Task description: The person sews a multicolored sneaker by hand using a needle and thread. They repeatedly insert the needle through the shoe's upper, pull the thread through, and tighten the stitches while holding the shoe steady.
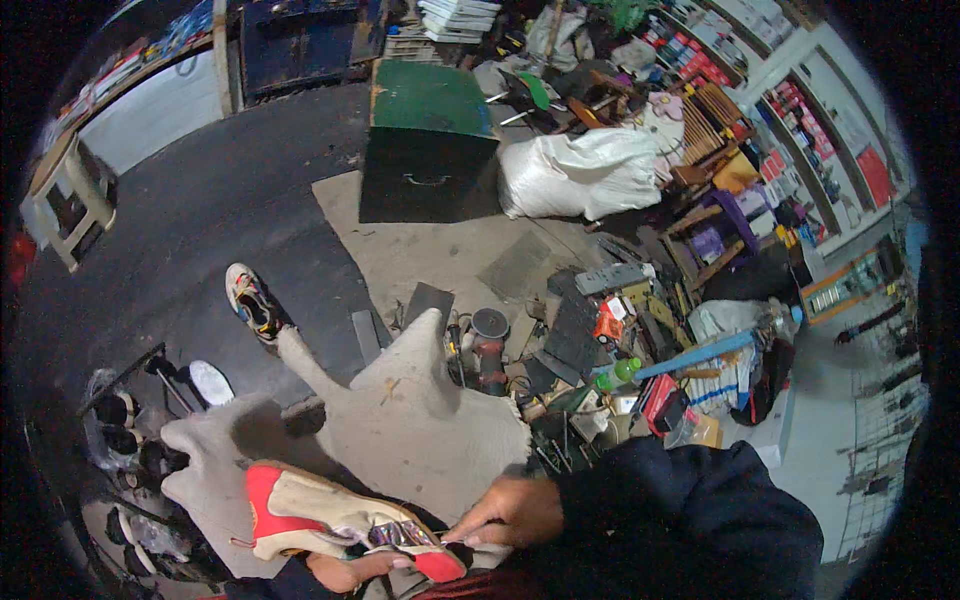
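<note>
A cream shoe [300, 505] with a red heel, red toe and a shiny iridescent panel lies sideways over my lap. My left hand [350, 568] grips it from below near the toe, fingers closed on it. My right hand [515, 515] is closed at the shoe's edge by the toe, index finger against it; what it holds, if anything, is hidden. A grey, stained cloth [430, 430] covers my legs under the shoe. My foot in a multicoloured sneaker [250, 300] rests out on the dark floor.
Tools and scraps [600, 380] crowd the floor at right, beside an angle grinder [490, 350]. A green-topped box [430, 170], a white sack [570, 175] and piled goods stand behind. A stool [70, 200] is at left, footwear [130, 450] lower left, shelves [790, 130] along the right.
</note>
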The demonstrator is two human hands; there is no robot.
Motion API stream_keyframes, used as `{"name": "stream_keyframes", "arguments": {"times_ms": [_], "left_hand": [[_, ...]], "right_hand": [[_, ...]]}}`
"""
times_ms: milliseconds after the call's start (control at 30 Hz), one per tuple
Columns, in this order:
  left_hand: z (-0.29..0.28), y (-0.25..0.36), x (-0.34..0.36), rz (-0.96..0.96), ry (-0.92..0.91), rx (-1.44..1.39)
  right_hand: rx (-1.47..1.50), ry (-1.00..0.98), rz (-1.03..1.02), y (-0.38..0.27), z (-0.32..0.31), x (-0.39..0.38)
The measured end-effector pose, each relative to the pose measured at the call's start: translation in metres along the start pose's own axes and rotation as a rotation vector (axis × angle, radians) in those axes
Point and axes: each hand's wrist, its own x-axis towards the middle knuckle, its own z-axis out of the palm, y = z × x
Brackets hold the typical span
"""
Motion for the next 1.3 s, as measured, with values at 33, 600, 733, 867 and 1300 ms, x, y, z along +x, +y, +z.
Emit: {"name": "stream_keyframes", "arguments": {"times_ms": [33,600,733,867,1300], "left_hand": [[-0.002,-0.003,0.002,0.019,-0.015,-0.026],[-0.031,-0.033,0.024,0.163,0.058,0.294],[-0.037,-0.028,0.026,0.162,0.043,0.314],[-0.042,-0.028,0.026,0.157,0.039,0.329],[-0.031,-0.020,0.014,0.127,-0.080,0.121]], "right_hand": [[0.023,0.006,0.011,0.001,0.002,-0.001],[0.156,0.273,0.210,0.037,0.048,0.020],[-0.053,0.358,0.173,0.044,0.051,0.029],[-0.122,0.494,0.141,0.017,0.059,0.042],[0.247,0.506,-0.440,0.122,0.050,0.043]]}}
